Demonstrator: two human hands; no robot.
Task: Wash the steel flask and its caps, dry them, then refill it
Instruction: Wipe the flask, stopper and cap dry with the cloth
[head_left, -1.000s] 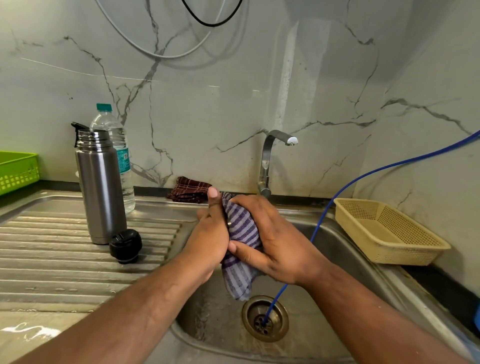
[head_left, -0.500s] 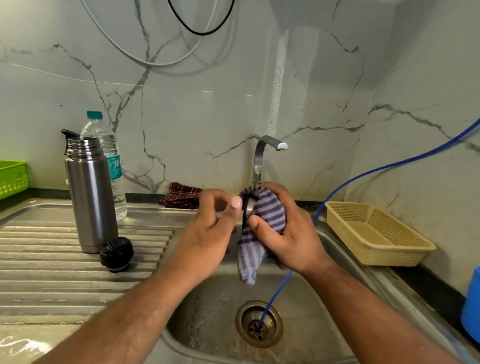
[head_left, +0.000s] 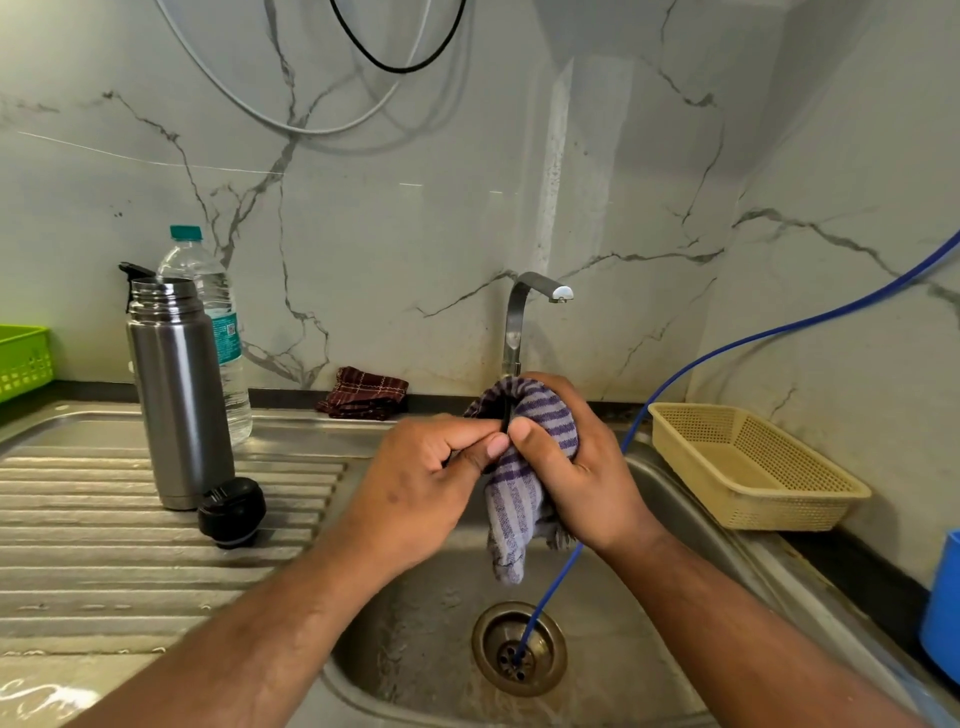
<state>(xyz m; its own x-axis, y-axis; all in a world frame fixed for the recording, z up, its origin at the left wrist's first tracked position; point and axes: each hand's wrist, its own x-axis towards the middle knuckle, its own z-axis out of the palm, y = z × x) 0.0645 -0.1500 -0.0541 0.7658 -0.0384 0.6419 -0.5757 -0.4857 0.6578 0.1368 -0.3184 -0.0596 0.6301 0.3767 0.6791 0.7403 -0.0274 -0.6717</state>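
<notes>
The open steel flask (head_left: 179, 395) stands upright on the ribbed drainboard (head_left: 104, 545), with a black inner cap (head_left: 231, 512) lying at its foot. Over the sink bowl (head_left: 415, 649) my right hand (head_left: 576, 467) grips a purple-striped cloth (head_left: 519, 499) bunched round a cap that is almost fully hidden. Only a dark rim (head_left: 506, 415) of that cap shows in the folds. My left hand (head_left: 421, 478) meets it from the left, thumb and fingertips pinching at that rim and the cloth's edge.
A plastic water bottle (head_left: 218, 332) stands behind the flask. The tap (head_left: 519, 322) is off. A blue hose (head_left: 753, 338) runs into the drain (head_left: 519, 647). A beige basket (head_left: 748, 462), a blue container (head_left: 943, 608), a green basket (head_left: 23, 358) and a maroon cloth (head_left: 363, 399) lie around the sink.
My hands first pressed the cloth between them. The left hand then drew back and has now closed in to pinch the rim; the cloth bundle has turned in my right hand.
</notes>
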